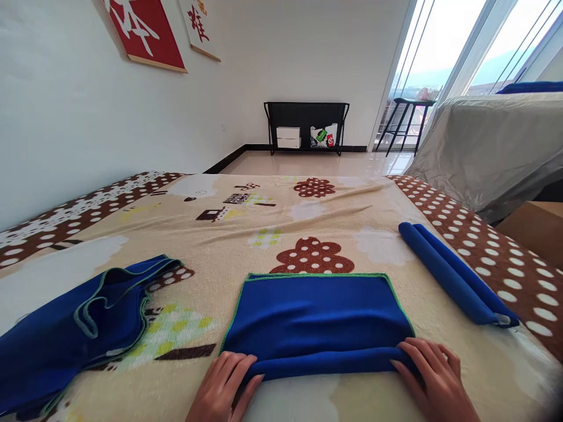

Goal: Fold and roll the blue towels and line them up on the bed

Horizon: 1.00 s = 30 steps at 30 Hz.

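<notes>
I have the left hand and right hand at opposite ends of the roll along the near edge of the cloth, a spread that I judge keeps it straight and evenly tight. The flat part lies just beyond the fingers, probably laid square so both ends stay level. On each hand the fingers are bent and close together over the roll, the thumb a little apart on the near side, with an end of the roll in that narrow gap; how firmly they press I cannot tell. The rolled cloth sits beyond and right of the right fingers, the loose cloth left of the left fingers, both on the blanket, seemingly set aside to leave both hands room.
</notes>
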{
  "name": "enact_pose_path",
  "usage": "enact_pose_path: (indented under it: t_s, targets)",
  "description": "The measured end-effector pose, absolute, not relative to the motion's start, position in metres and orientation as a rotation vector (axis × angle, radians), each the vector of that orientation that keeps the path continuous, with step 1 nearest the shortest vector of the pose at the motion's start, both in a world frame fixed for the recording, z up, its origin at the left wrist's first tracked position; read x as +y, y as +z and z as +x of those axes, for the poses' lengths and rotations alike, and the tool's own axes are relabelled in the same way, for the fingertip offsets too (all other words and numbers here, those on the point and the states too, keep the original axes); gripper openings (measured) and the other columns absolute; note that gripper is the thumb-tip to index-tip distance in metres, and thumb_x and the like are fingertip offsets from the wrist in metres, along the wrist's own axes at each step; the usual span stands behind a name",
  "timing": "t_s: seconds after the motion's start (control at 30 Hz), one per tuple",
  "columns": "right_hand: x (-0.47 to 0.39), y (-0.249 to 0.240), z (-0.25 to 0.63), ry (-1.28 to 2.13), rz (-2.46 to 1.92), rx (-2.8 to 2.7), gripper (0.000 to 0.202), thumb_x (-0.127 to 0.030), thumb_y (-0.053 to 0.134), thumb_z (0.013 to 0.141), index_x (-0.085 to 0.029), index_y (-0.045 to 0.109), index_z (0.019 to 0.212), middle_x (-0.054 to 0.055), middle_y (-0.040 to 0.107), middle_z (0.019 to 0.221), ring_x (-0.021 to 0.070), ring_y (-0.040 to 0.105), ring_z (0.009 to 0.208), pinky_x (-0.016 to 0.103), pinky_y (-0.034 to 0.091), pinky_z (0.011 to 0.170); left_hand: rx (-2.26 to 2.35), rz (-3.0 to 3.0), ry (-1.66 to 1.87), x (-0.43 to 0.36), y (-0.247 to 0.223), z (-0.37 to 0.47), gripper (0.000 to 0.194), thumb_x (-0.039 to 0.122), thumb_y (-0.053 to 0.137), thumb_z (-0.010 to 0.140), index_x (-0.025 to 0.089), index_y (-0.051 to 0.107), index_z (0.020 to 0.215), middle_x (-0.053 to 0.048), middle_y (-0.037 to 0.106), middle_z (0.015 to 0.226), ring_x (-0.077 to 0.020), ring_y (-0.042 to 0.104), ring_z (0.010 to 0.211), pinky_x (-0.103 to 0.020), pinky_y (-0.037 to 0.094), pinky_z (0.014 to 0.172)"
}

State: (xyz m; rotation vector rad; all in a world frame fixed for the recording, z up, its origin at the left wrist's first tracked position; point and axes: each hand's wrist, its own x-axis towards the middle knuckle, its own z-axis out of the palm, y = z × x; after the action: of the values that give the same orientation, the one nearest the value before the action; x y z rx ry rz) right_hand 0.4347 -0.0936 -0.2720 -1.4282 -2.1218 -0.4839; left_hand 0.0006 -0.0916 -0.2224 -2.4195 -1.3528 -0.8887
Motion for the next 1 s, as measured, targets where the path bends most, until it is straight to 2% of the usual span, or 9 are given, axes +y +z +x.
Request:
enact_pose_path:
  t_s: [0.17,0.3,0.4,0.47,0.57,0.73,0.87,1.0]
  targets:
    - [-0.094,-0.273,0.436,-0.454,-1.466,-2.07,0.032,-0.05,0.053,0.096,-0.021,0.065,0.1,0.005,0.07,0.094,0.0215,0.066,0.089,0.041,0.036,0.093,-1.369,-2.381,-0.854,-0.09,-0.226,0.001,0.023,0.039,0.052,0.098,0.021,0.065,0.104,-0.001,0.069,0.087,-0.0161,0.064,0.083,-0.027,0.049,0.084]
    - [-0.092,-0.267,0.422,-0.506,-1.578,-1.949,0.027,-0.043,0.051,0.097,-0.022,0.066,0.105,0.006,0.071,0.1,0.0226,0.067,0.093,0.042,0.034,0.092,-1.453,-2.281,-0.782,-0.087,-0.232,0.008,0.025,0.039,0.051,0.098,0.021,0.065,0.107,-0.001,0.07,0.089,-0.0174,0.065,0.085,-0.032,0.044,0.086]
    - [-0.09,-0.26,0.399,-0.56,-1.555,-1.879,0.026,-0.026,0.051,0.094,-0.022,0.064,0.117,0.006,0.071,0.112,0.0221,0.067,0.101,0.04,0.034,0.094,-1.478,-2.193,-0.763,-0.088,-0.235,0.027,0.025,0.023,0.05,0.096,0.022,0.065,0.117,-0.003,0.071,0.097,-0.017,0.066,0.092,-0.034,0.038,0.093]
    - [-0.089,-0.253,0.377,-0.514,-1.432,-1.956,0.034,-0.015,0.047,0.091,-0.022,0.063,0.121,0.005,0.071,0.116,0.0196,0.067,0.104,0.037,0.034,0.096,-1.437,-2.265,-0.769,-0.09,-0.236,0.047,0.038,0.008,0.044,0.092,0.02,0.063,0.122,-0.005,0.072,0.106,-0.0164,0.066,0.1,-0.033,0.038,0.097]
    - [-0.088,-0.243,0.34,-0.371,-1.183,-2.122,0.041,-0.007,0.042,0.088,-0.02,0.063,0.121,0.003,0.072,0.115,0.0156,0.067,0.107,0.032,0.035,0.097,-1.275,-2.48,-0.781,-0.09,-0.235,0.082,0.05,0.0,0.038,0.086,0.017,0.061,0.127,-0.007,0.071,0.113,-0.0163,0.064,0.109,-0.031,0.042,0.101]
    - [-0.082,-0.239,0.309,-0.273,-1.017,-2.153,0.035,-0.013,0.042,0.094,-0.021,0.065,0.119,0.001,0.074,0.113,0.0132,0.068,0.105,0.028,0.038,0.096,-1.132,-2.538,-0.788,-0.08,-0.234,0.111,0.045,0.005,0.038,0.091,0.016,0.062,0.128,-0.005,0.072,0.118,-0.0144,0.065,0.112,-0.027,0.045,0.098]
    - [-0.079,-0.245,0.324,-0.333,-1.208,-2.206,0.034,-0.025,0.045,0.099,-0.019,0.06,0.129,0.003,0.07,0.123,0.0155,0.065,0.113,0.032,0.038,0.102,-1.237,-2.43,-0.658,-0.074,-0.234,0.09,0.041,0.014,0.042,0.097,0.019,0.059,0.133,-0.004,0.068,0.131,-0.0143,0.061,0.12,-0.028,0.043,0.097]
    - [-0.079,-0.254,0.358,-0.436,-1.407,-2.16,0.042,-0.039,0.046,0.101,-0.02,0.055,0.137,0.004,0.064,0.133,0.0197,0.062,0.119,0.037,0.036,0.106,-1.376,-2.324,-0.555,-0.075,-0.238,0.047,0.042,0.026,0.047,0.098,0.021,0.055,0.139,-0.004,0.061,0.139,-0.0164,0.057,0.126,-0.031,0.039,0.098]
